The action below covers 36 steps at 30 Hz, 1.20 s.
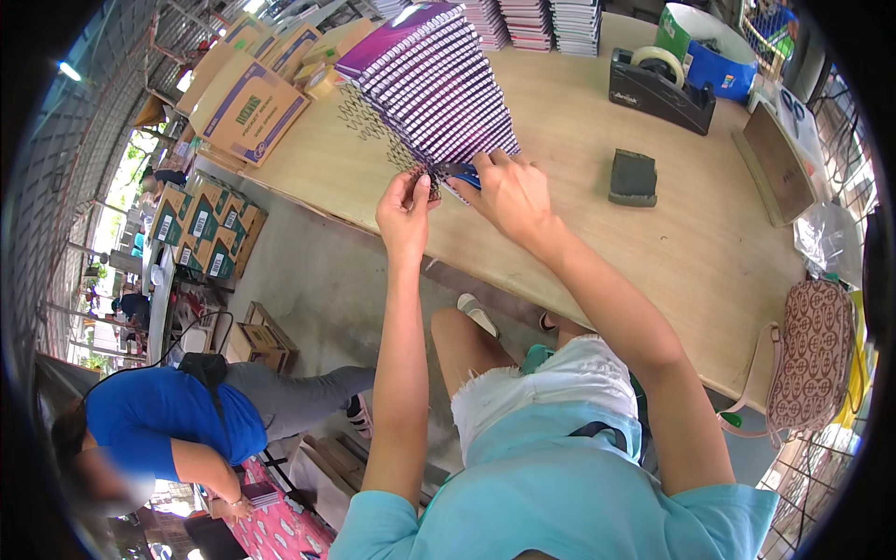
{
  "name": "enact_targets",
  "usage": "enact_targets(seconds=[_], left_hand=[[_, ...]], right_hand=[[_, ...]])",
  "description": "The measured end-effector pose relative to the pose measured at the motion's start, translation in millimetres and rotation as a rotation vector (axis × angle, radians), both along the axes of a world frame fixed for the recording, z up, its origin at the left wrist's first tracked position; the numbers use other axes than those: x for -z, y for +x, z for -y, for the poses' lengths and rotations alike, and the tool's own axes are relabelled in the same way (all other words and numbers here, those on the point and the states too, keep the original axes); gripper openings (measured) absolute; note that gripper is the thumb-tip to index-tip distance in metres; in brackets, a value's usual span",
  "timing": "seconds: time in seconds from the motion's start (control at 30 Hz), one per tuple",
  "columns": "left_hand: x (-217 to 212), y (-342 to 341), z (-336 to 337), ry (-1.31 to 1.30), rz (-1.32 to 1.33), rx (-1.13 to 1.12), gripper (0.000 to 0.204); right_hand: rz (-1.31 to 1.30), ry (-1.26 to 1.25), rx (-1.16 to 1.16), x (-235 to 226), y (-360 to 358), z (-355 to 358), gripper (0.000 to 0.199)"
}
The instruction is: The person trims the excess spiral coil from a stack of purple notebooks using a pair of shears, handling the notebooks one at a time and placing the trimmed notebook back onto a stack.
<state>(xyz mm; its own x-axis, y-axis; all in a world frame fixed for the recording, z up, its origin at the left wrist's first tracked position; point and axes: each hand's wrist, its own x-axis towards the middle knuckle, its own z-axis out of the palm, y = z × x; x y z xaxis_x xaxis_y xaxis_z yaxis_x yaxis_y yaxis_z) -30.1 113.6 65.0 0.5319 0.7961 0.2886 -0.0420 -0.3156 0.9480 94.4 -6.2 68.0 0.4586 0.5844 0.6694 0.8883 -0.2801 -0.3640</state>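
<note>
A tall stack of purple spiral-bound notebooks (434, 84) leans across the table top, with the bound edges facing me. Loose dark wire ends (369, 119) stick out from the left side of the stack. At the near lower corner, my left hand (405, 210) pinches the wire ends between thumb and fingers. My right hand (515, 191) is closed around blue-handled pliers (463, 175), their jaws at the wire beside my left fingertips. The exact bite of the jaws is hidden by my fingers.
A black tape dispenser (663, 91) and a dark block (633, 177) sit on the table (560, 247). Cartons (250, 110) stand at the far left, more notebook piles (574, 26) at the back. A patterned bag (810, 350) lies right. Another person (177, 411) works at lower left.
</note>
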Motion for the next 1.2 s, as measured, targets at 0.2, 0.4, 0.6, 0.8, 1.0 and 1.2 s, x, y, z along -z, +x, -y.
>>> enact_targets(seconds=[0.2, 0.4, 0.6, 0.8, 1.0, 1.2], left_hand=[[2.3, -4.1, -2.8, -0.065, 0.042, -0.023, 0.019], [-7.8, -1.6, 3.0, -0.075, 0.035, 0.063, 0.022], [-8.7, 11.2, 9.1, 0.014, 0.046, -0.03, 0.022], [-5.5, 10.4, -0.4, 0.125, -0.014, -0.104, 0.022], [-10.2, 10.0, 3.6, 0.055, -0.028, -0.04, 0.018], [-8.3, 8.9, 1.9, 0.075, 0.024, -0.055, 0.018]], right_hand=[[-0.23, -0.094, -0.038, -10.0, -0.2, 13.4, 0.05], [-0.072, 0.027, 0.019, -7.3, -0.3, 6.6, 0.048], [-0.083, 0.038, -0.039, -1.9, 0.4, -1.6, 0.047], [-0.198, -0.071, -0.041, -6.3, 4.9, 13.3, 0.047], [-0.051, -0.039, 0.019, -10.9, 7.0, 9.6, 0.051], [0.002, -0.011, 0.018, -11.7, 4.6, 7.6, 0.05]])
